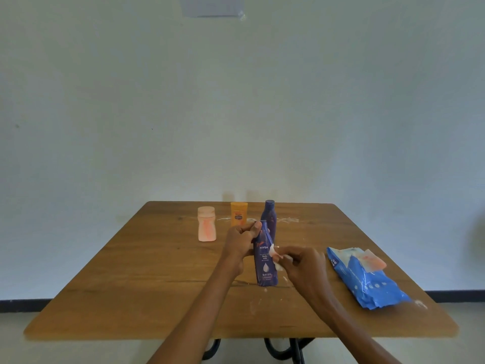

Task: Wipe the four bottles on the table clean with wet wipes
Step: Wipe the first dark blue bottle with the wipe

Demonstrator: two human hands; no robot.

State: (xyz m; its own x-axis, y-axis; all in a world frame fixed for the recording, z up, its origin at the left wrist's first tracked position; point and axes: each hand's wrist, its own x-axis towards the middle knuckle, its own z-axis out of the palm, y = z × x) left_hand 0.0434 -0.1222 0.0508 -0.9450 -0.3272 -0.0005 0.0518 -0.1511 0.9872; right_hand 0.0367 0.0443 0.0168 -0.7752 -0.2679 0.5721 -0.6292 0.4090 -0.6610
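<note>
A blue Nivea body milk bottle (265, 264) stands upright near the middle of the wooden table (131, 285). My left hand (240, 241) grips its top. My right hand (304, 264) pinches a small white wet wipe (277, 257), stained pink, against the bottle's right side. Behind it stand a taller dark blue bottle (269, 216), an orange bottle (238, 213) and a pale pink bottle (206, 227) smeared with red.
A blue pack of wet wipes (367, 279) lies on the right of the table, with a pink-stained wipe (372, 260) on top of it. White smears mark the table around the far bottles. A pale wall rises behind the table.
</note>
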